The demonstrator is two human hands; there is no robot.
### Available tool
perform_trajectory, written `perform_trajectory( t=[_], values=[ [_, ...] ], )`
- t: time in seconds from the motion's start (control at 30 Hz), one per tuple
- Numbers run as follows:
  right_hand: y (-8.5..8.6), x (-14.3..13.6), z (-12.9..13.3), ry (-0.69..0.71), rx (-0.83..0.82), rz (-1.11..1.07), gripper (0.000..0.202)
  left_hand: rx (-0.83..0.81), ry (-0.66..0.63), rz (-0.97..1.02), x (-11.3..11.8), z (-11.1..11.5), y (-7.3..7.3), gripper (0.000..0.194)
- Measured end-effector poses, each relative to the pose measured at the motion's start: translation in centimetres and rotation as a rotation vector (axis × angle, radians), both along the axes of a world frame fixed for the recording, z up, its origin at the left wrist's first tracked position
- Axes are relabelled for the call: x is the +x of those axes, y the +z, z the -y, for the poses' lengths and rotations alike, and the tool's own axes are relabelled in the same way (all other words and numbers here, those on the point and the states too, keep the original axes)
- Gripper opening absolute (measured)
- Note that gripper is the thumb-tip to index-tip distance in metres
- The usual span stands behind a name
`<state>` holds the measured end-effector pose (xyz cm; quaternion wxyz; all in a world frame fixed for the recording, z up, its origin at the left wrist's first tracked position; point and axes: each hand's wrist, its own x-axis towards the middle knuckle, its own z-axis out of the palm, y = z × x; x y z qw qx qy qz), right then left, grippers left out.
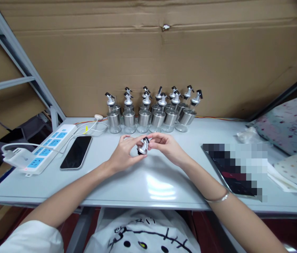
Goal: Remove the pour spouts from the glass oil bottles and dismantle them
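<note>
A silver pourer spout (142,149) with a black flip lever is held above the middle of the table. My left hand (123,153) grips it around its base between thumb and fingers. At the lever's right side, the fingertips of my right hand (165,146) are pinched together, touching the black lever. Just behind my hands stand several glass oil bottles (143,121) with steel sleeves, in two rows. They carry similar silver spouts with black levers on top.
To the left lie a white power strip (50,151) with a plugged-in charger (19,158) and a phone (76,153). On the right is a partly blurred-out tablet-like dark device (224,168) beside patterned fabric (293,123). A cardboard wall (138,59) rises behind the table (117,193).
</note>
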<state>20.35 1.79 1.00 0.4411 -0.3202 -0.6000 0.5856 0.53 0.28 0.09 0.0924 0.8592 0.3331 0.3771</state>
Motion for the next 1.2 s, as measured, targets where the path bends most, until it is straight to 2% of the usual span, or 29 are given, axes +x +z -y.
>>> perform_trajectory(
  t=[0.17,0.3,0.47,0.63,0.83,1.2],
  values=[
    [0.6,0.2,0.3,0.102,-0.124,-0.117,0.030,0.068,-0.033,0.050,0.2,0.4,0.2,0.054],
    [0.9,0.6,0.5,0.226,-0.241,-0.108,0.040,0.092,-0.154,0.059,0.0,0.2,0.2,0.055],
    [1.1,0.9,0.6,0.320,-0.154,-0.033,0.031,0.100,-0.222,0.089,0.0,0.2,0.1,0.056],
    [1.0,1.2,0.4,0.451,-0.122,-0.007,0.035,0.114,-0.273,0.055,0.1,0.4,0.3,0.054],
    [0.5,1.4,0.1,0.424,-0.037,0.029,0.031,0.140,-0.315,0.008,0.1,0.4,0.4,0.052],
    [0.1,1.2,0.1,0.395,-0.048,0.010,0.033,0.131,-0.314,-0.018,0.0,0.3,0.2,0.050]
  ],
)
